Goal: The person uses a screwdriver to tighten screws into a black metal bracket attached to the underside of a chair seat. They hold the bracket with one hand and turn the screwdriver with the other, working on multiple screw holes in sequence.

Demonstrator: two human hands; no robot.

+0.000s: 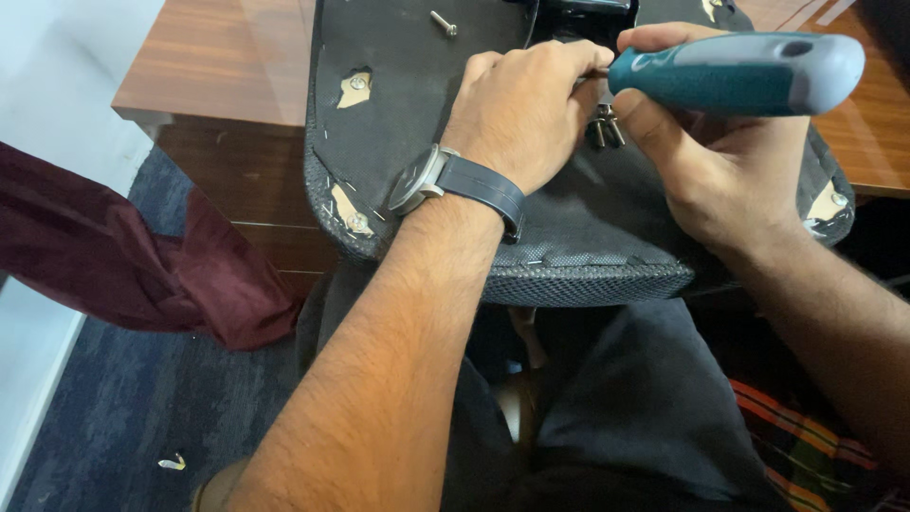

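Polished brown wood of a desk (227, 66) at the back, carrying the far part of an upturned chair seat (427, 85). Black fabric underside facing up, mesh-edged near rim overhanging the desk edge above the lap, presumably to bring the work within easy reach. Dark red cloth (123, 256) hanging at left over blue-grey carpet (114, 398). Right hand (730, 161) clenched around a screwdriver (739, 71) with teal and grey handle, held nearly level, tip end aimed left toward the middle of the seat. Left hand (521, 114), wristwatch (455, 185) on the wrist, resting on the fabric with fingertips pinched at the tool's tip, apparently steadying it; whatever sits between them hidden. Small cluster of dark screws (605, 128) lying just below the tip, between the hands. One loose silver screw (443, 23) well apart, near the far edge. Torn fabric patches with fitted bolts (357, 83) at the corners.
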